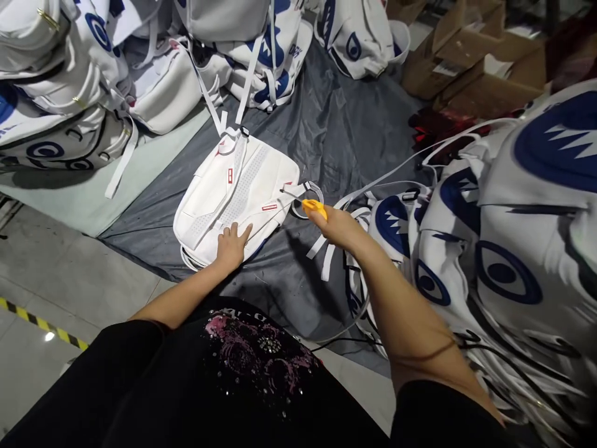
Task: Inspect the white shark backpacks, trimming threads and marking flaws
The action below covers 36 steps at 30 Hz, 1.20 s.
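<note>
A white backpack (280, 168) lies on the dark grey sheet with its shoulder straps facing up. Small red-edged labels show on the straps. My left hand (232, 247) rests on the lower part of the pack, fingers spread. Held in my right hand (329, 223) is a small yellow tool (313, 206), its far end at the looped strap and black buckle on the pack's right side. The tool's tip is too small to make out.
White backpacks (163, 84) are piled at the back left, and more (508, 274) with blue eyes and toothed mouths stand close on the right. Cardboard boxes (471, 56) sit at the back right. Black and yellow tape (41, 323) marks the floor at the left.
</note>
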{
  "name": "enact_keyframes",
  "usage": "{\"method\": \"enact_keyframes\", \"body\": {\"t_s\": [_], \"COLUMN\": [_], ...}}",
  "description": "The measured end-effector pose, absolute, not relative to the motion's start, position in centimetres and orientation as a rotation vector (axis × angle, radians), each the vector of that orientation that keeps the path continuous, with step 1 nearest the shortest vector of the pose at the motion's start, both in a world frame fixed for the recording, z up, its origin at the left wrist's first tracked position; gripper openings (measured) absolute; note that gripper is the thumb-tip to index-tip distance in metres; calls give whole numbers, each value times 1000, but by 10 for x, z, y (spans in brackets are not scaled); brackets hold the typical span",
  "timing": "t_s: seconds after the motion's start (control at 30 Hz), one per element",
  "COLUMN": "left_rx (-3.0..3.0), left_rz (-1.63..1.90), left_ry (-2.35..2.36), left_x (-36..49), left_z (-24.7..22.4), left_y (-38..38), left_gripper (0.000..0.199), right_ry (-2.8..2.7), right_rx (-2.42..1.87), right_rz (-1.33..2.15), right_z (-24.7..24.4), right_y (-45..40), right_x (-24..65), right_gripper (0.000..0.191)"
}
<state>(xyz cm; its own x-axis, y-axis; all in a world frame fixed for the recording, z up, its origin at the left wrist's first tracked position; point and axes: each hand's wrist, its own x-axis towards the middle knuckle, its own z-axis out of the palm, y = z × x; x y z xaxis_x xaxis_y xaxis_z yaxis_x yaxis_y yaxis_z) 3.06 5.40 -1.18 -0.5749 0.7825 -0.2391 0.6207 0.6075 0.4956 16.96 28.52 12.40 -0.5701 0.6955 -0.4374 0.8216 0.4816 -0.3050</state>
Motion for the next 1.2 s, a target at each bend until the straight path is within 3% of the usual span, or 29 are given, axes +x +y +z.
{"method": "enact_keyframes", "body": {"t_s": [0.13, 0.3, 0.43, 0.6, 0.77, 0.97, 1.2], "left_rx": [1187, 1091, 554, -125, -392, -429, -303], "left_rz": [539, 852, 1181, 1325, 1372, 1332, 1227], "left_ry": [2337, 2300, 2362, 1939, 1459, 1084, 854], "left_x": [22, -18, -72, -130, -157, -161, -151], "left_z": [-3, 11, 7, -2, 7, 7, -15], "left_y": [51, 24, 5, 6, 4, 7, 29], "left_gripper": [62, 45, 41, 14, 23, 36, 66], "right_ry": [2557, 2470, 2446, 2401, 2362, 2160, 1922], "right_rx": [1292, 1328, 1348, 1449, 1524, 1714, 1749], "right_rz": [-642, -686, -656, -644, -772, -885, -755], "right_z": [99, 77, 74, 76, 84, 79, 30], "right_y": [276, 263, 256, 247, 209, 77, 8], "right_x": [115, 74, 66, 55, 93, 191, 164], "right_gripper": [65, 60, 60, 63, 64, 58, 46]}}
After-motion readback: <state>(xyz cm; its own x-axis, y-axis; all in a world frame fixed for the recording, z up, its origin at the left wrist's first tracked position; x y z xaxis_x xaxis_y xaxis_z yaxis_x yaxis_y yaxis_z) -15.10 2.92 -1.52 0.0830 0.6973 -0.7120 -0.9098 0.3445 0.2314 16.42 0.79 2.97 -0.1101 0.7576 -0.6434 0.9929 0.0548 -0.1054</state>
